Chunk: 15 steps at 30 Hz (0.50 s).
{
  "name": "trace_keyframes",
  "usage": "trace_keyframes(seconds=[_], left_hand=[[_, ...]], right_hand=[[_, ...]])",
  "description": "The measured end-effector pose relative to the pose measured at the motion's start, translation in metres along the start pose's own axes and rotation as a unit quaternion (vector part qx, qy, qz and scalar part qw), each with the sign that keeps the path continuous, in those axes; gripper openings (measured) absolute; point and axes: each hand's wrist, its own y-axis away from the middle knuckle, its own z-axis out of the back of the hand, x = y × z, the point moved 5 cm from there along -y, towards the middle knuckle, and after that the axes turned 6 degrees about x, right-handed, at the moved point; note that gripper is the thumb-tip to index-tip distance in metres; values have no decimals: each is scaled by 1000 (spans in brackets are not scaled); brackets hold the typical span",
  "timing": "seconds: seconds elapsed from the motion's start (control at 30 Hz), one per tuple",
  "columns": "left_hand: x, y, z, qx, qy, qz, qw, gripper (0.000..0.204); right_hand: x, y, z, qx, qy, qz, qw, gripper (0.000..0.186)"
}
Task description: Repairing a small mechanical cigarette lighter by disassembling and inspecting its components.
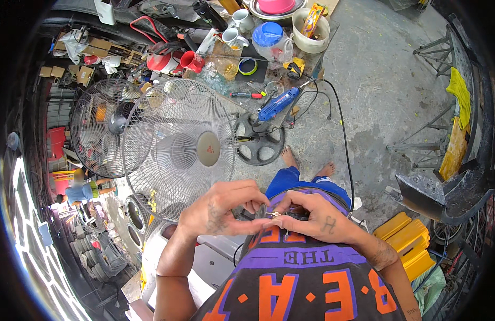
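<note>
One bare left hand (221, 208), just below the middle of the frame, pinches a small dark round disc (262, 211); beside it, the bare right hand (314, 216) pinches a tiny shiny metal pin (275, 214). Both look light and hard, so best hold the rim and pin.

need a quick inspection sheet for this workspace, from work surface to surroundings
Surface: worktable stained and crowded; grey floor stained
Job's things: small dark disc and small metal piece, held in front of the shirt
Clutter: red mug, yellow-green ring and pale bucket on the worktable
Fingers: left hand on the disc; right hand at the metal piece
Cables: black cord near the blue power tool, loosely curved
Surroundings: silver fan; another person in the distance
</note>
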Motion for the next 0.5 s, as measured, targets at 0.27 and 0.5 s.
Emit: trace_keyframes(seconds=[0.27, 0.5], left_hand=[[-15, -9, -2, -31, -53, -121, 991, 42], [3, -2, -4, 52, -36, 39, 997, 47]], right_hand=[[1, 0, 0, 1, -6, 0, 1000, 29], [4, 1, 4, -1, -4, 1, 1000, 28]])
